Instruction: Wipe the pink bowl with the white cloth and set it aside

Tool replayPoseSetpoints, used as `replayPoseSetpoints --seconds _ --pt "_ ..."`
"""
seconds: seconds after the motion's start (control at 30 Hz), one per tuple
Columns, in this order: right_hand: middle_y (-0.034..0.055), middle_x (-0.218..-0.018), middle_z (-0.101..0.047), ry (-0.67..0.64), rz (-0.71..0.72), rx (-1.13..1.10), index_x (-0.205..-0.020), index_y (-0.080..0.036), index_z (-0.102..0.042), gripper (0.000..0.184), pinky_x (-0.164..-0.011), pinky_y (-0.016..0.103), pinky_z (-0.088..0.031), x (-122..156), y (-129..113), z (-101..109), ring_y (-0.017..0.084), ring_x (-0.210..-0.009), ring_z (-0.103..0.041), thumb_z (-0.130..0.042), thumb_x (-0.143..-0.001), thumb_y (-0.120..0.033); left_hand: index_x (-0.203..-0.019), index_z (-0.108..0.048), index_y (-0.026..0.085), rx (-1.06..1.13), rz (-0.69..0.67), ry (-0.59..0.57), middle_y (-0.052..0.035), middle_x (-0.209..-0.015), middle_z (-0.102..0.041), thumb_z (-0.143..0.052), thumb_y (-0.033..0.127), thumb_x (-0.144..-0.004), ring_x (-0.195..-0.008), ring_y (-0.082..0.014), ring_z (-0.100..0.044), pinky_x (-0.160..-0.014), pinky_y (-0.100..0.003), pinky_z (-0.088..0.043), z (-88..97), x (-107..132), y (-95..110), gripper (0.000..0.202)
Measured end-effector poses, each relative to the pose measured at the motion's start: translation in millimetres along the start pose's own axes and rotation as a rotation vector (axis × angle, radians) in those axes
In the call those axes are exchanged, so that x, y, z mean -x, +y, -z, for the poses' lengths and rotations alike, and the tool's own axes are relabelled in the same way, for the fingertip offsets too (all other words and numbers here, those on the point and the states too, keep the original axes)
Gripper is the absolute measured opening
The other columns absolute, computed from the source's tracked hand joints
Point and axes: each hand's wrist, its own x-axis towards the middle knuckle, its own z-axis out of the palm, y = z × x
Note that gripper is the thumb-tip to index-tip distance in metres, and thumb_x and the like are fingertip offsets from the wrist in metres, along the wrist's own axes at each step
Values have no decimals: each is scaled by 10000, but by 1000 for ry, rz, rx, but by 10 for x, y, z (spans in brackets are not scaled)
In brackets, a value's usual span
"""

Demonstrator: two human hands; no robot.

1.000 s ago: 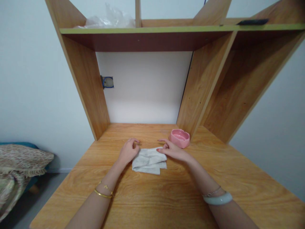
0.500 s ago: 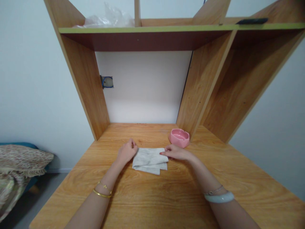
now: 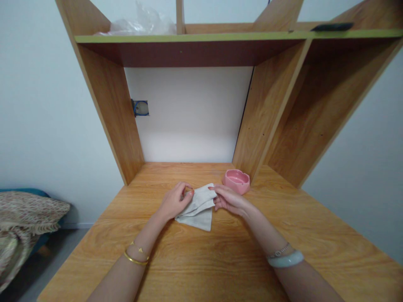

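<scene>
A light grey-white folded cloth (image 3: 199, 207) lies on the wooden desk, its right part raised and bent over in loose layers. My right hand (image 3: 229, 199) pinches the raised right edge between thumb and fingers. At the other side, my left hand (image 3: 176, 199) is closed on the upper left edge, thumb against the fabric, some fingertips hidden. Just behind my right hand stands a pink ashtray (image 3: 236, 180) with an angular rim; the hand does not hold it.
The wooden desk (image 3: 201, 264) carries a shelf unit (image 3: 278, 105) with upright panels. On its upper shelf are a clear plastic bag (image 3: 141, 23) and a dark flat object (image 3: 333, 27). An uncovered wall socket box (image 3: 141, 108) shows at the back left. A patterned blanket (image 3: 31, 209) lies at far left.
My right hand has lifted the cloth's right side and moved it up and slightly left. My left hand has shifted right onto the cloth's edge. The ashtray has stayed put.
</scene>
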Motion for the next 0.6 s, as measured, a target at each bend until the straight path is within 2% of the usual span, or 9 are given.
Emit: replayPoseSetpoints --seconds 0.17,0.27,0.37,0.43,0.5,0.57,0.6 --pt "-7 -687 -619 28 114 -133 -850 -191 -498 143 -580 257 -523 -22 18 -71 110 -574 -607 -558 -746 -267 -922 -546 180 47 30 58 -49 -913 -569 -346 361 -872 -826 -164 -521 -748 -286 -390 -24 -23 -100 275" --pt "-13 -698 -618 24 146 -168 -836 -197 -498 180 -598 256 -522 -20 20 -112 108 -584 -607 -594 -716 -290 -903 -540 174 57 80 83 -52 -901 -561 -352 338 -865 -837 -167 -519 -766 -289 -393 -51 -39 -191 252" --pt "-14 -686 -615 54 163 -149 -804 -201 -488 198 -560 242 -512 -22 19 -117 107 -575 -604 -601 -703 -329 -929 -536 177 56 78 45 -40 -879 -559 -382 326 -848 -822 -161 -520 -765 -282 -397 -69 -37 -218 229" --pt "-22 -613 -598 116 157 -48 -763 -198 -476 203 -429 185 -446 -31 20 -95 92 -491 -573 -582 -712 -364 -955 -535 183 47 55 20 -40 -897 -555 -394 323 -843 -850 -164 -519 -777 -285 -395 -71 -28 -199 228" --pt "-58 -465 -520 202 144 113 -695 -195 -455 225 -304 139 -284 -43 20 -60 61 -348 -468 -552 -725 -395 -978 -531 186 30 41 9 -42 -912 -551 -396 330 -841 -856 -167 -522 -776 -289 -397 -69 -19 -172 240" --pt "-98 -357 -400 285 133 286 -622 -195 -427 249 -276 142 -165 -51 12 -22 38 -268 -340 -527 -733 -394 -984 -528 185 0 54 12 -38 -898 -557 -396 335 -840 -829 -165 -529 -760 -286 -400 -68 -14 -158 247" --pt "-108 -336 -359 314 121 377 -594 -197 -415 251 -280 147 -153 -51 5 -3 34 -259 -303 -512 -738 -377 -985 -526 183 -20 81 17 -35 -880 -563 -397 331 -837 -804 -163 -534 -741 -281 -402 -69 -15 -160 245"
